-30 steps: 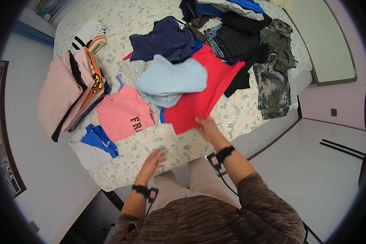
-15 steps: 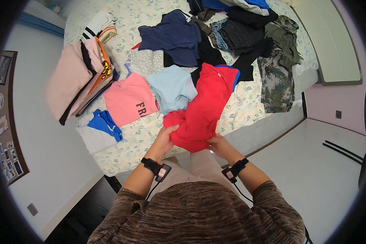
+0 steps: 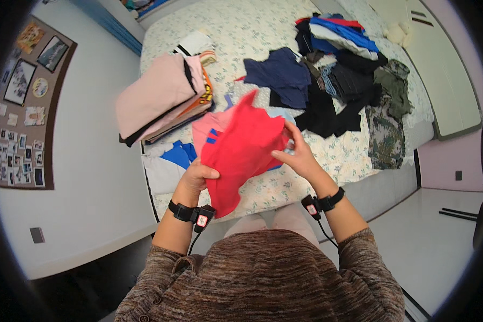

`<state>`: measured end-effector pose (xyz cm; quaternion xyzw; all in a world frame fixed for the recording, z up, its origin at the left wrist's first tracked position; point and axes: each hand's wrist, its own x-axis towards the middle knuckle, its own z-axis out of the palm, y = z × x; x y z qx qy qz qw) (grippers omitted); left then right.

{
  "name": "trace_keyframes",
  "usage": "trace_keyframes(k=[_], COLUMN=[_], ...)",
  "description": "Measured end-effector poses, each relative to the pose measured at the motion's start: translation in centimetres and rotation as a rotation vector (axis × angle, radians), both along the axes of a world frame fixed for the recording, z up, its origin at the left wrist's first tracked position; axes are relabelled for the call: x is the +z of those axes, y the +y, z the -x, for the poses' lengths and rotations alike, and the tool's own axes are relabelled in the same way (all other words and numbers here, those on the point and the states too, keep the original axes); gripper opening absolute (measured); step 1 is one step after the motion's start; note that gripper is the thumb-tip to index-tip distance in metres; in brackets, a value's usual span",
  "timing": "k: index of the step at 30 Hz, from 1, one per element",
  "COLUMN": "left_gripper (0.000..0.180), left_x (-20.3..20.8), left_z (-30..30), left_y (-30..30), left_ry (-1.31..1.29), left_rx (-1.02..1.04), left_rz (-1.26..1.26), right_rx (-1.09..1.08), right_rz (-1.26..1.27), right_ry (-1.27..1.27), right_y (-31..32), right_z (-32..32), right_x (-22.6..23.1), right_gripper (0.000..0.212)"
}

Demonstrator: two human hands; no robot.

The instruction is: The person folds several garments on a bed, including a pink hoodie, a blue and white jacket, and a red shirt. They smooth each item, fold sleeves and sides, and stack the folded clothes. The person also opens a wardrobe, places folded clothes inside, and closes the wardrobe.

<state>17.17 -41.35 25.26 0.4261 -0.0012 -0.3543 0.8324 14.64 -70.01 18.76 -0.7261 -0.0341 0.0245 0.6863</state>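
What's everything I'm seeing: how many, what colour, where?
Red garment: 1, red with blue, in front
Bed: 1, pale leafy, centre
Folded stack: 1, pink on top, bed's left
Pink garment: 1, pink, partly behind the red
Navy garment: 1, navy, bed's middle
Black clothes: count unclear, black, beside the navy
Green clothes: count unclear, camouflage and olive, bed's right
Blue and white clothes: count unclear, bed's near left
Clothes pile: 1, mixed, far right
Soft toy: 1, cream, right of pile
Photo board: 1, brown, left wall
Wrist straps: 2, black, one per wrist
Left grip: 1, bare, red garment's left edge
Right grip: 1, bare, its right side
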Motion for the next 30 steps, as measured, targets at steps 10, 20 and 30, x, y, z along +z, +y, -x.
trace_keyframes(k=[10, 20, 30], left_gripper=[0.061, 0.023, 0.027], left_x=[7.3, 8.6, 5.6], left_z=[2.3, -5.5, 6.0], left_y=[7.0, 20.3, 23.7], left_ry=[-0.134, -0.161, -0.351], left_rx=[-0.15, 0.87, 0.981], left_rz=[0.063, -0.138, -0.19], right_rx=[0.412, -0.356, -0.067], right_rz=[-0.512, -0.209, 0.204], right_ry=[0.088, -0.258, 0.032], right_y=[9.4, -0.7, -7.0], right_z=[-1.2, -2.9, 14.8], right_x=[13.0, 17.9, 19.6], right_gripper=[0.045, 0.014, 0.008])
